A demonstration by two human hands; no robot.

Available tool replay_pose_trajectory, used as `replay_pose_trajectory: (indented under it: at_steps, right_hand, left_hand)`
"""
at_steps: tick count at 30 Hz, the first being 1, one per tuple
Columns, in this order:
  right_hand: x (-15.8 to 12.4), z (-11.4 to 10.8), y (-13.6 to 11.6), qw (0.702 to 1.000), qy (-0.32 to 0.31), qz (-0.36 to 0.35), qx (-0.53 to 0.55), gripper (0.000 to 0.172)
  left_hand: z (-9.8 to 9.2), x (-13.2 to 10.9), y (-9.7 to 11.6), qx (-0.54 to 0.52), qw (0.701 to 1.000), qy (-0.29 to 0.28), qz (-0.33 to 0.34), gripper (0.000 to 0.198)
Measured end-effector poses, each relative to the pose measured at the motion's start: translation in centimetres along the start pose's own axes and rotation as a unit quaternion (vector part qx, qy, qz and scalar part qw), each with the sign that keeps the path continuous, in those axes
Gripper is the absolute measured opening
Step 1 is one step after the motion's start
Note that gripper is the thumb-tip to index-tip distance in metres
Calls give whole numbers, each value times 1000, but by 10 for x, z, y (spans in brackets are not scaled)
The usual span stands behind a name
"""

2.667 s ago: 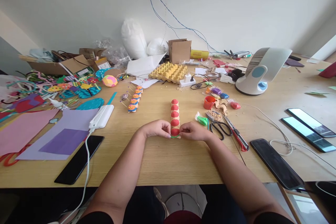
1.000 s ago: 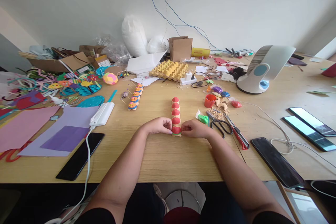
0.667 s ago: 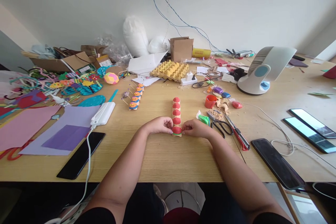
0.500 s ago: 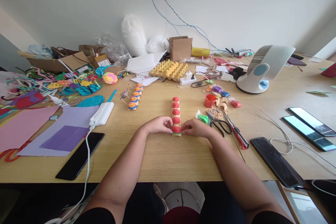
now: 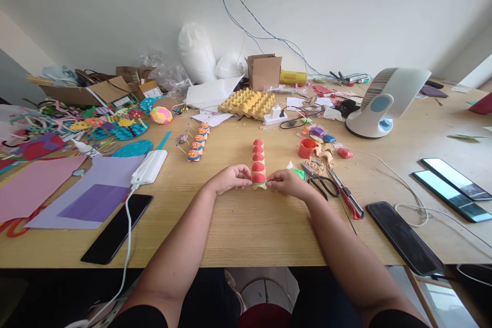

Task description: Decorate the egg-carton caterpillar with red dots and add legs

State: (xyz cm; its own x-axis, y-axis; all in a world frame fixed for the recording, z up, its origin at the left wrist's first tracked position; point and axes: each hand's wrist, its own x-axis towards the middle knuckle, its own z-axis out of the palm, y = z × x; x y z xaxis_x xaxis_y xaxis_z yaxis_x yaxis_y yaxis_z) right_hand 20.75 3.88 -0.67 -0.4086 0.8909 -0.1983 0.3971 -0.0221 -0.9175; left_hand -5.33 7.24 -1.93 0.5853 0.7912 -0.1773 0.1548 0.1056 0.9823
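In front of me a strip of egg-carton cups [image 5: 259, 167] with red-covered domes stands on the table, its row running away from me. Across the front of the nearest dome lies a thin green clay strip [image 5: 259, 183]. My left hand [image 5: 232, 179] is closed in a pinch at the strip's left end. At its right end my right hand [image 5: 287, 183] pinches too, fingers against the cup's side. Just behind the right hand is a packet of green clay [image 5: 298, 172], partly hidden. A finished-looking blue and orange caterpillar [image 5: 198, 143] with pins stands farther left.
Right of my hands lie scissors [image 5: 323, 184], a red utility knife [image 5: 348, 197], a red cup [image 5: 307, 148] and phones [image 5: 405, 238]. A white fan [image 5: 384, 105] stands behind them. At left are a power bank [image 5: 149, 166] and coloured sheets [image 5: 92, 189]. Yellow egg trays [image 5: 248, 102] lie at the back.
The near end of the carton strip has lifted or shifted slightly away from me, showing more of its front edge. Both hands moved up slightly with it, still at the green strip's ends.
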Motion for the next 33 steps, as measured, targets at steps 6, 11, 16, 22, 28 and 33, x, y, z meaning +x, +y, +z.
replay_pose_trajectory:
  at_steps: [6, 11, 16, 22, 28, 33]
  right_hand:
    - [2, 8, 3, 991, 19, 5, 135, 41]
    - [8, 18, 8, 954, 25, 8, 299, 43]
    - [10, 25, 9, 924, 11, 8, 383, 42]
    - [11, 25, 10, 909, 15, -3, 416, 41]
    - [10, 27, 9, 906, 7, 3, 423, 41]
    - [11, 28, 9, 909, 13, 3, 417, 42]
  left_hand:
    - [3, 2, -1, -57, 997, 51, 32, 33]
    - [11, 6, -2, -104, 989, 82, 61, 31]
    - [20, 10, -2, -248, 958, 137, 47, 37]
    - [28, 12, -2, -317, 938, 136, 18, 45]
    - [37, 13, 0, -329, 934, 137, 21, 46]
    - [37, 14, 0, -339, 930, 138, 25, 43]
